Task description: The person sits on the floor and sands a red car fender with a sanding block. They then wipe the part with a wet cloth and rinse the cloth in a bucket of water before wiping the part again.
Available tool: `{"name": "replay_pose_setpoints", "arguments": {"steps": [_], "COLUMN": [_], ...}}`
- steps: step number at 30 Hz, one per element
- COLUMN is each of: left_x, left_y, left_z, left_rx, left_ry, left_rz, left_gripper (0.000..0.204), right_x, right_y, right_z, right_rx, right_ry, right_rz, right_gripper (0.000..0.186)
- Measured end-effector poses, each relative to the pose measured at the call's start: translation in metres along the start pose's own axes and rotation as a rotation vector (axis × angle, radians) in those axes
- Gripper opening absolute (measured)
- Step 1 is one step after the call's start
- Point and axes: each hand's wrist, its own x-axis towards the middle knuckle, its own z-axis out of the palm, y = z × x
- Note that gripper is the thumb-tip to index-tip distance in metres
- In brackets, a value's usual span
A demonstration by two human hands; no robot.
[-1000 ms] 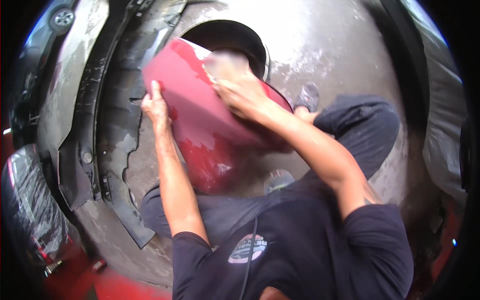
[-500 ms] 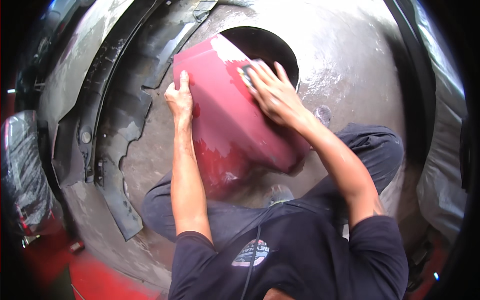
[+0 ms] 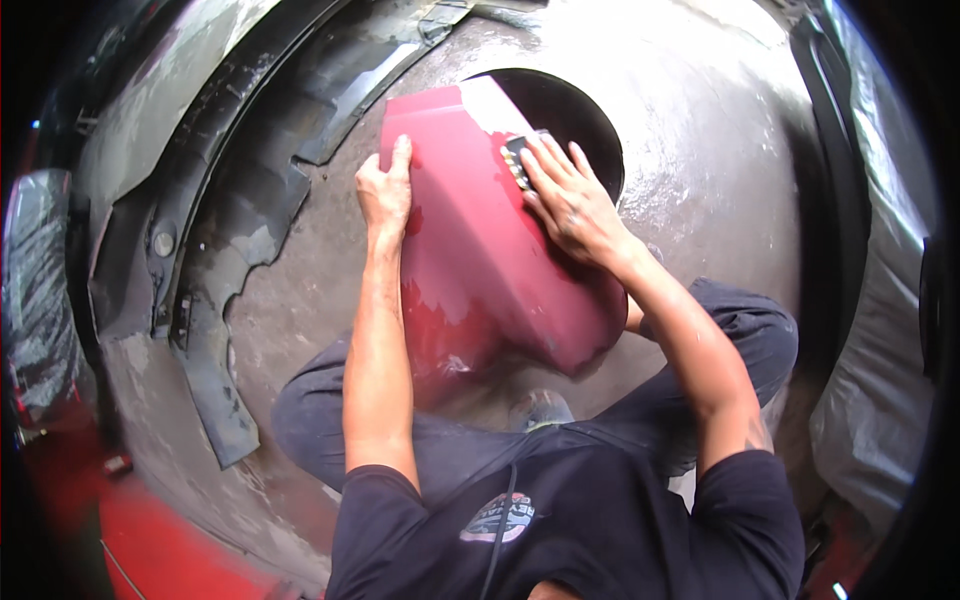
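Observation:
A red car body panel (image 3: 460, 230), most likely a fender, rests in front of me between my bent legs. Its surface looks dull, with darker glossy red patches and a whitish patch near the far edge. My left hand (image 3: 384, 195) grips its left edge, thumb on top and fingers curled underneath out of sight. Toward the panel's right edge, my right hand (image 3: 578, 205) presses a small dark sanding block (image 3: 517, 162) with a speckled yellowish side onto the surface. The palm covers most of the block.
A dark curved opening (image 3: 570, 110) shows behind the panel's far right edge. Left lies a long black bumper-like car part (image 3: 230, 220) on the grey floor (image 3: 290, 290). Plastic sheeting (image 3: 880, 330) hangs at right; a plastic-covered object (image 3: 45, 290) stands at far left.
The whole view has shifted a little, so the panel and both hands appear farther right and lower. My right hand, blurred before, now looks sharper at nearly the same spot on the panel.

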Motion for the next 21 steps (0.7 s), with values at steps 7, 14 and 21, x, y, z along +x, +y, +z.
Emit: {"name": "replay_pose_setpoints", "arguments": {"steps": [7,14,21], "left_x": [0.008,0.003,0.007], "left_y": [-0.005,-0.008,0.001], "left_z": [0.006,0.001,0.007], "left_rx": [0.096,0.097,0.085], "left_ry": [0.0,0.01,0.003], "left_rz": [0.025,0.016,-0.035], "left_gripper": [0.057,0.057,0.058], "right_x": [0.141,0.011,0.109], "right_y": [0.034,-0.012,0.025], "right_z": [0.036,-0.008,0.027], "right_rx": [-0.061,-0.005,-0.029], "right_ry": [0.031,-0.075,0.085], "right_rz": [0.03,-0.061,0.04], "right_gripper": [0.049,0.053,0.047]}}
